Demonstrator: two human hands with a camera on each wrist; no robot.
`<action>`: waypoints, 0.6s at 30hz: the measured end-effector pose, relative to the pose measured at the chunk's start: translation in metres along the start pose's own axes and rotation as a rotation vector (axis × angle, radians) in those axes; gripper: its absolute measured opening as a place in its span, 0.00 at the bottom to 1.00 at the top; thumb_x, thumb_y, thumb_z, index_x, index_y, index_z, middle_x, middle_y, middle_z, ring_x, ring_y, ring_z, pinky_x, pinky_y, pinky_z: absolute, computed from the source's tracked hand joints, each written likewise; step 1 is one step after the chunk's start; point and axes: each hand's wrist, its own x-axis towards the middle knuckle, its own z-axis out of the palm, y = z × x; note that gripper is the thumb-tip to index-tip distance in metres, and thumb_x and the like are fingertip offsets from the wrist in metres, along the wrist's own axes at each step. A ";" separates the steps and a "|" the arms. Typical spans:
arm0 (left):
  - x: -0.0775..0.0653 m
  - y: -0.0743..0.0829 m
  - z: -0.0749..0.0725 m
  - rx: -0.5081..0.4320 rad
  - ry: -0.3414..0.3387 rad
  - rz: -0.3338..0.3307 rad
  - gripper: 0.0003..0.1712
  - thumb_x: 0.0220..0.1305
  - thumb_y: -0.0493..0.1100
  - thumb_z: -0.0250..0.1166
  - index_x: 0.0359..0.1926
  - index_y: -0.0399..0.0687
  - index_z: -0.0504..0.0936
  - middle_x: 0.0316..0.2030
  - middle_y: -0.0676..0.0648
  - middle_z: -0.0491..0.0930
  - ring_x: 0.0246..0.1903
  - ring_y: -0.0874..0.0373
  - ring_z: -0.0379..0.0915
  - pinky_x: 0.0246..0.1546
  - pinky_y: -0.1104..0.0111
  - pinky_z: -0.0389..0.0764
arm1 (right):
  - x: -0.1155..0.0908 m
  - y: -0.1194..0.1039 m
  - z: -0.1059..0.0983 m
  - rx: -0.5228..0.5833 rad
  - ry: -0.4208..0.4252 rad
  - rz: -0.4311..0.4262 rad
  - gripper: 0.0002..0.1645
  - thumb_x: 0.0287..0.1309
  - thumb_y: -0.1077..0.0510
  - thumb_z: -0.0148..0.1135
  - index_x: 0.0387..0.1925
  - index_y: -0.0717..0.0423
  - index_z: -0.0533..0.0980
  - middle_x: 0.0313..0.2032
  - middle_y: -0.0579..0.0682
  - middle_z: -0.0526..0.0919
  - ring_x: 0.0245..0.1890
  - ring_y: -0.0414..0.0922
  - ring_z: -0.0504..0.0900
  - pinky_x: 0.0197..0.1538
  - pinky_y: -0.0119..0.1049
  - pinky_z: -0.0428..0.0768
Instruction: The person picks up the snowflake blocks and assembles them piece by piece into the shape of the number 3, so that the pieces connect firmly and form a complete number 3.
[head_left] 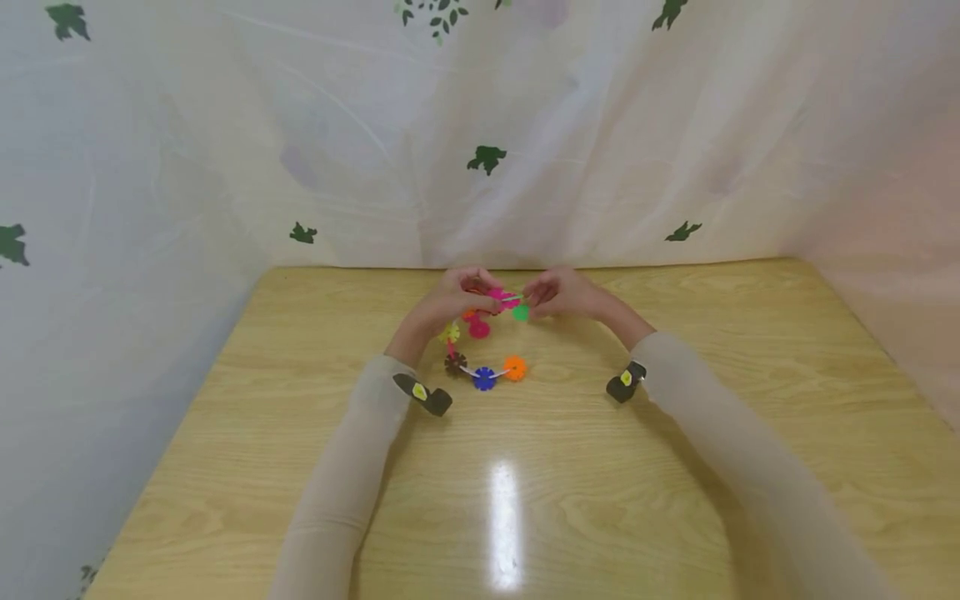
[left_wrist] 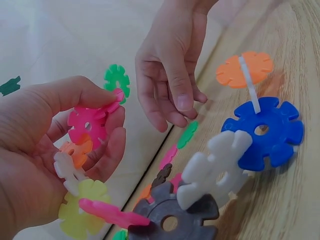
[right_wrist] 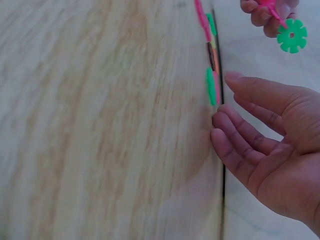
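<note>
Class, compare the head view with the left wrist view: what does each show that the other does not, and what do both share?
Only the head view: the pale sleeves and the black wrist devices.

Only the left wrist view: the notched broad face of the white disc; from the head, the white pieces look like thin strips.

Both: the left hand holding pink pieces, the right hand nearby, the blue disc and the orange disc.

I see a curved chain point(head_left: 455, 364) of notched plastic discs arching over the bench point(head_left: 570, 467): a green disc point(left_wrist: 125, 90) at one tip, a pink disc point(left_wrist: 79, 125) pinched in the left fingers point(left_wrist: 114, 154), farther along a yellow disc point(left_wrist: 80, 217), dark disc point(left_wrist: 195, 220), blue disc point(left_wrist: 277, 125), finally an orange disc point(left_wrist: 260, 67).
</note>
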 end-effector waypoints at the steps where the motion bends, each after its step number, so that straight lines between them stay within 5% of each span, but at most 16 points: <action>1: 0.000 0.000 0.000 0.000 0.000 0.004 0.17 0.63 0.27 0.66 0.52 0.24 0.76 0.37 0.49 0.83 0.33 0.59 0.83 0.53 0.44 0.83 | 0.001 0.000 0.000 -0.002 -0.005 0.002 0.22 0.56 0.68 0.72 0.52 0.74 0.79 0.44 0.70 0.85 0.43 0.57 0.85 0.37 0.27 0.82; 13: 0.002 -0.002 0.003 -0.014 0.008 0.025 0.18 0.60 0.24 0.67 0.52 0.22 0.76 0.34 0.50 0.82 0.33 0.59 0.80 0.36 0.72 0.85 | 0.008 0.006 0.009 -0.025 0.004 -0.004 0.27 0.50 0.69 0.76 0.52 0.75 0.78 0.40 0.68 0.85 0.39 0.52 0.83 0.37 0.22 0.80; 18: 0.002 -0.003 0.003 -0.013 0.012 0.041 0.15 0.58 0.22 0.68 0.48 0.25 0.79 0.32 0.51 0.82 0.33 0.59 0.78 0.34 0.76 0.83 | 0.009 0.006 0.010 -0.031 -0.001 -0.002 0.26 0.50 0.68 0.76 0.51 0.74 0.79 0.38 0.65 0.83 0.36 0.49 0.81 0.34 0.22 0.78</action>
